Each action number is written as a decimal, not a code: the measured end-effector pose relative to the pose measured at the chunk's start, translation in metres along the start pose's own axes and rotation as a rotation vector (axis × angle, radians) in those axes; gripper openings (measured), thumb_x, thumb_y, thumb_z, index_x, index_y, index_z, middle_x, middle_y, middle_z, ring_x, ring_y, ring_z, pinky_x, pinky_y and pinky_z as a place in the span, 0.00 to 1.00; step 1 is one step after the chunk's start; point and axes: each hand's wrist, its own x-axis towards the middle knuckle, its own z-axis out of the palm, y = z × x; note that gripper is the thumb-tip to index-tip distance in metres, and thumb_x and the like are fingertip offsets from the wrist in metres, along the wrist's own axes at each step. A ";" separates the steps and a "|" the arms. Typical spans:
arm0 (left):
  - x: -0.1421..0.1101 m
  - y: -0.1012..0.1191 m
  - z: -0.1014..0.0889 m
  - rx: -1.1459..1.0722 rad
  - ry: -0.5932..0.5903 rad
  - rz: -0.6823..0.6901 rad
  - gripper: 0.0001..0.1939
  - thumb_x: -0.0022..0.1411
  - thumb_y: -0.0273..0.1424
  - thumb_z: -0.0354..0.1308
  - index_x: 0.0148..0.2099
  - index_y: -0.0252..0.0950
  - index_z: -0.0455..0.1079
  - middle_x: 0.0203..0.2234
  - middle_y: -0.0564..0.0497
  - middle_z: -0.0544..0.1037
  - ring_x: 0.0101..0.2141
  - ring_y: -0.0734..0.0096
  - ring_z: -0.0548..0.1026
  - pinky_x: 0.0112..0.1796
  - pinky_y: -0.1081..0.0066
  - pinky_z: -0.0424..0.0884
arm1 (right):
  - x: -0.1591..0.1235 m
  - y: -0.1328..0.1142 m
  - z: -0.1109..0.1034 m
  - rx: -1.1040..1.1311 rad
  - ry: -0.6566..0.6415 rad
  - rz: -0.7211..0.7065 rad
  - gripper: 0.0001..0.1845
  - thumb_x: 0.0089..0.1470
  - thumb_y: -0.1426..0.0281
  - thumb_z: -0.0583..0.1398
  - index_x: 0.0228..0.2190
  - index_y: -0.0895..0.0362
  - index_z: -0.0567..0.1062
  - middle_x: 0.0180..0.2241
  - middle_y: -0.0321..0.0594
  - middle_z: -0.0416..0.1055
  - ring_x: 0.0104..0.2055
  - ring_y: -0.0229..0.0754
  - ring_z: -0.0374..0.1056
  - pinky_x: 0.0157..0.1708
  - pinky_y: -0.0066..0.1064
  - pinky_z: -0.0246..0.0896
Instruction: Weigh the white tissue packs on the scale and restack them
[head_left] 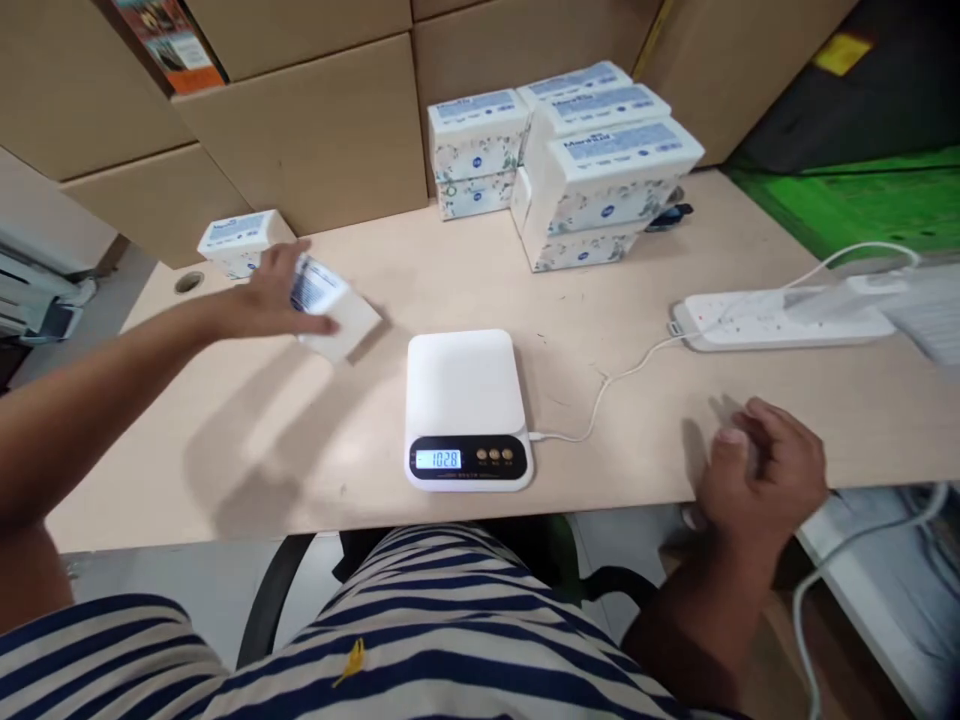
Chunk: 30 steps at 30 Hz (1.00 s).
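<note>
My left hand (274, 292) reaches out over the left part of the table (247, 440) and grips a white tissue box (334, 310) with blue print, held tilted just above the surface. A second small tissue box (238, 240) stands right behind that hand. The white kitchen scale (465, 405) sits in front of me with nothing on its plate and its display lit. My right hand (757, 470) rests at the table's front edge on the right, fingers loosely curled with nothing visible in them; it is slightly blurred.
A stack of several tissue boxes (592, 165) stands at the back centre-right against brown cartons (315, 130). A white power strip (780, 320) with a cable lies at the right. A cable hole (189, 282) is at the far left. Green flooring (862, 200) shows beyond the table.
</note>
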 end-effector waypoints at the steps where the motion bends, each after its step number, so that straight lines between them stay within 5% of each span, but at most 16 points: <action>1: -0.015 0.025 0.005 0.002 -0.043 0.063 0.75 0.52 0.70 0.66 0.84 0.37 0.35 0.82 0.30 0.40 0.76 0.21 0.53 0.70 0.27 0.59 | -0.001 0.004 0.001 0.008 0.006 -0.016 0.22 0.59 0.54 0.60 0.49 0.49 0.84 0.45 0.57 0.86 0.49 0.67 0.85 0.47 0.60 0.84; 6: -0.053 0.115 -0.003 0.064 -0.086 0.353 0.73 0.50 0.71 0.66 0.84 0.55 0.30 0.83 0.42 0.39 0.76 0.21 0.51 0.71 0.27 0.56 | -0.002 0.004 0.002 0.094 0.019 -0.049 0.24 0.62 0.58 0.62 0.53 0.57 0.84 0.49 0.58 0.84 0.51 0.64 0.84 0.47 0.57 0.85; 12: -0.033 0.151 0.003 0.180 -0.094 0.667 0.74 0.48 0.66 0.72 0.85 0.48 0.38 0.83 0.36 0.40 0.77 0.13 0.47 0.70 0.23 0.52 | 0.002 -0.014 -0.004 0.163 -0.043 0.137 0.23 0.61 0.55 0.63 0.53 0.53 0.83 0.53 0.56 0.82 0.55 0.61 0.82 0.56 0.60 0.81; 16: -0.011 0.149 0.026 0.172 -0.122 0.930 0.61 0.56 0.63 0.70 0.83 0.46 0.53 0.83 0.36 0.48 0.78 0.19 0.49 0.74 0.30 0.51 | 0.018 -0.052 -0.002 0.394 -0.161 0.317 0.29 0.61 0.49 0.64 0.59 0.48 0.78 0.60 0.54 0.78 0.62 0.62 0.78 0.65 0.65 0.72; 18: -0.007 0.143 0.033 0.152 -0.110 0.979 0.56 0.61 0.62 0.67 0.82 0.45 0.56 0.82 0.38 0.51 0.80 0.25 0.49 0.76 0.34 0.51 | 0.039 -0.078 0.014 0.599 -0.349 0.273 0.35 0.61 0.43 0.64 0.63 0.46 0.74 0.66 0.52 0.73 0.68 0.61 0.73 0.69 0.66 0.68; 21: -0.012 0.128 0.039 0.096 -0.063 1.007 0.45 0.68 0.58 0.62 0.80 0.47 0.61 0.81 0.42 0.57 0.81 0.35 0.50 0.77 0.40 0.54 | 0.085 -0.121 0.063 0.772 -0.748 0.065 0.48 0.56 0.34 0.65 0.68 0.44 0.68 0.76 0.49 0.62 0.80 0.60 0.57 0.78 0.64 0.53; 24: -0.023 0.106 0.042 0.056 -0.009 1.045 0.27 0.80 0.46 0.49 0.75 0.56 0.69 0.77 0.51 0.67 0.80 0.49 0.56 0.77 0.46 0.56 | 0.129 -0.161 0.126 0.933 -0.947 0.132 0.56 0.54 0.25 0.58 0.72 0.42 0.62 0.80 0.45 0.54 0.82 0.60 0.52 0.79 0.63 0.52; 27: -0.031 0.080 0.047 0.060 0.013 0.995 0.30 0.84 0.36 0.35 0.71 0.63 0.72 0.74 0.58 0.72 0.78 0.60 0.61 0.78 0.46 0.55 | 0.149 -0.191 0.169 1.099 -1.160 0.260 0.66 0.47 0.20 0.55 0.74 0.45 0.60 0.78 0.48 0.59 0.82 0.61 0.53 0.78 0.66 0.53; 30: -0.037 0.066 0.071 -0.040 0.184 0.810 0.26 0.83 0.48 0.41 0.71 0.57 0.72 0.73 0.50 0.73 0.75 0.50 0.67 0.75 0.40 0.59 | 0.139 -0.199 0.170 1.172 -1.268 0.270 0.69 0.47 0.20 0.55 0.75 0.52 0.59 0.77 0.53 0.61 0.82 0.62 0.52 0.78 0.65 0.55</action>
